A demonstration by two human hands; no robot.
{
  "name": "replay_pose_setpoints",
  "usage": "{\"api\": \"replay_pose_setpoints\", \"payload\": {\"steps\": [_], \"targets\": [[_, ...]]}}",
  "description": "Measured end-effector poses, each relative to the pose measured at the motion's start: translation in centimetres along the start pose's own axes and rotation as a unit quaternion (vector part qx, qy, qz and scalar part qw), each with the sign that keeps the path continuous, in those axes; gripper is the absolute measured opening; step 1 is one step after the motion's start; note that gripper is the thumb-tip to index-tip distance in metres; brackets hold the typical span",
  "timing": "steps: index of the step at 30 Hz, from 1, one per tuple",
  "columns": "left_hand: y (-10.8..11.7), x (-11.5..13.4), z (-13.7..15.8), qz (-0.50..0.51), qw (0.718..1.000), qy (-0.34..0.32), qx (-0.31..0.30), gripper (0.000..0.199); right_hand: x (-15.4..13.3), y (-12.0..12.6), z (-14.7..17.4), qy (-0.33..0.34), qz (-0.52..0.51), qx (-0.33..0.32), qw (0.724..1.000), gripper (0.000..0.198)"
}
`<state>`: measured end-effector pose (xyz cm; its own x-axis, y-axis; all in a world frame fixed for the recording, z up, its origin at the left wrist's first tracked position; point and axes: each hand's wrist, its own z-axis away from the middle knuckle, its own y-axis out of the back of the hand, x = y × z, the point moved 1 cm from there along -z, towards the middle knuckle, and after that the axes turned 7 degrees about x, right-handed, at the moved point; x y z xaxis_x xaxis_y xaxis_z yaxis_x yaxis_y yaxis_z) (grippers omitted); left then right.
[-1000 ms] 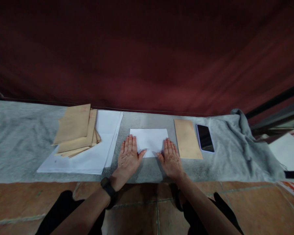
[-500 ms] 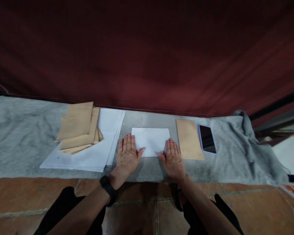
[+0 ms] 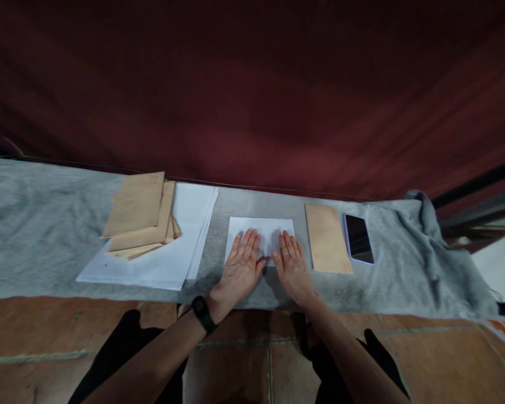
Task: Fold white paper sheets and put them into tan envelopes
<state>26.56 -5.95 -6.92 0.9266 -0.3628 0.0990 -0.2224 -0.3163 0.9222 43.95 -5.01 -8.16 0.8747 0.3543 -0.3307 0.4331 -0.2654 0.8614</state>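
A white sheet of paper (image 3: 263, 224), seemingly folded, lies crosswise on the grey cloth in front of me. My left hand (image 3: 243, 266) rests flat over its left half, fingers stretched out. Over the right half lies my right hand (image 3: 292, 266), also flat with straight fingers. The two thumbs almost meet near the paper's lower edge. Neither hand grips anything. Just right of my right hand lies a single brown envelope (image 3: 329, 238). To the left, several brown envelopes (image 3: 137, 207) sit in a loose pile on a stack of white paper (image 3: 151, 274).
A phone (image 3: 359, 239) with a pale purple case lies beyond the single envelope. The grey cloth (image 3: 46, 224) covers the long narrow surface and is bunched at the right end. A dark red curtain (image 3: 244, 112) hangs behind. Tiled floor (image 3: 227, 365) shows below.
My left hand has slid right from the paper's left edge onto its middle. My right hand has shifted slightly left, further onto the paper. The view has moved a little.
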Motion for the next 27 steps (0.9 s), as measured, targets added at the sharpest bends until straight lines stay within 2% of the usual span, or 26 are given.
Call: {"api": "replay_pose_setpoints", "payload": {"steps": [5,8,16,23,27], "targets": [[-0.8,0.8,-0.5,0.002,0.999,-0.047,-0.025,0.06,-1.5,-0.6,-1.3,0.008,-0.041,-0.055,0.998,0.06],[-0.8,0.9,-0.8,-0.002,0.998,-0.054,-0.043,0.06,-1.8,-1.1,-1.7,0.018,-0.041,-0.066,0.997,0.061],[-1.3,0.5,-1.3,0.007,0.998,-0.034,-0.06,0.061,-1.6,-1.8,-2.3,0.009,-0.017,-0.068,0.998,0.061],[-1.8,-0.2,-2.5,0.02,0.996,0.012,-0.084,0.057,-1.8,-1.8,-3.3,-0.001,0.015,-0.065,0.998,0.059],[-1.7,-0.7,-3.1,0.018,0.996,0.042,-0.072,0.057,-1.6,-2.1,-3.6,0.002,0.041,-0.053,0.998,0.055]]}}
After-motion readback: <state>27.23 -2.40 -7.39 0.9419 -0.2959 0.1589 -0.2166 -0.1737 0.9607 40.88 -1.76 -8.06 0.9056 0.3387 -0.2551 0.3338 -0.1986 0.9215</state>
